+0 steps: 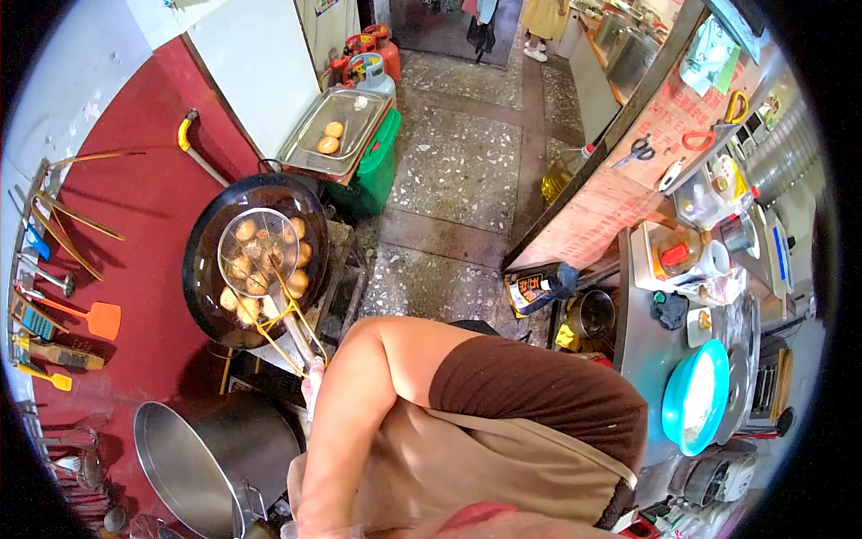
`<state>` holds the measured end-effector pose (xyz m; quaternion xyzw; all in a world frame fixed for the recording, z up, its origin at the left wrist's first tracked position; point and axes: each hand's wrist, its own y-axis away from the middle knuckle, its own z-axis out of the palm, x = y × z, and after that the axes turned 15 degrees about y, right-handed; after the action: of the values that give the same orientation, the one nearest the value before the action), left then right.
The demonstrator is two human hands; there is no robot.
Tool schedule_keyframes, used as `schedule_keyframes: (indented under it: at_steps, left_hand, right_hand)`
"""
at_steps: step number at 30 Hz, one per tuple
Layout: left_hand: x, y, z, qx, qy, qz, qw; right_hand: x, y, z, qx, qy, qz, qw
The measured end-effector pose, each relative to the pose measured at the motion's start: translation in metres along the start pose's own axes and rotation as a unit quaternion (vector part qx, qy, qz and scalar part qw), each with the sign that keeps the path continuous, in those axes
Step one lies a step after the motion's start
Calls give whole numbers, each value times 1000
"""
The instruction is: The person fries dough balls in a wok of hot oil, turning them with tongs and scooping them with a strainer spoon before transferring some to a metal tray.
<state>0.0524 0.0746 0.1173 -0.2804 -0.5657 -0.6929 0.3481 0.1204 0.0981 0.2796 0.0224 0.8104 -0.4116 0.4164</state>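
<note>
Left hand [312, 384] clamped on the handle of a wire-mesh skimmer [258, 250], right hand out of view, its grip untellable, skimmer among browned dough balls [297, 285] inside a dark wok [205, 301]

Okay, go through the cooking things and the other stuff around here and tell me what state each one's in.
Wok: uncovered, holding food
Balls: browned, in the wok
Strainer: inside the wok's outline; dipped or raised, cannot tell
Tray: uncovered, two balls on it
Steel pot: uncovered
Basin: uncovered, something white inside
Orange spatula: against the red wall
</note>
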Motion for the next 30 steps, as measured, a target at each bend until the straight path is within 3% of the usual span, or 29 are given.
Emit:
schedule_keyframes:
  at_steps: [13,17,19,20,22,25,27,29,30]
  left_hand:
    - [0,7,-2,-3,53,25,998]
    - [11,1,-7,3,9,-9,1000]
    - [15,-9,-16,-127,-2,-82,988]
    - [9,-9,-17,-127,-2,-82,988]
    - [12,14,2,3,68,-21,997]
    - [19,25,17,44,67,19,997]
    - [41,31,18,-108,4,19,994]
    - [22,9,4,-116,-6,53,992]
    - [35,33,17,-56,52,7,997]
  right_hand:
    - [8,-5,11,-20,-20,-5,1000]
    - [7,-2,9,-18,-22,-4,1000]
    - [8,-2,8,-16,-23,-2,1000]
    - [9,-2,8,-17,-22,-3,1000]
    - [12,-3,8,-20,-28,-3,999]
    - [14,-4,7,-18,-33,-4,999]
    - [19,-5,10,-20,-48,-9,999]
    - [30,10,1,13,-29,3,999]
    - [36,28,-16,55,44,34,997]
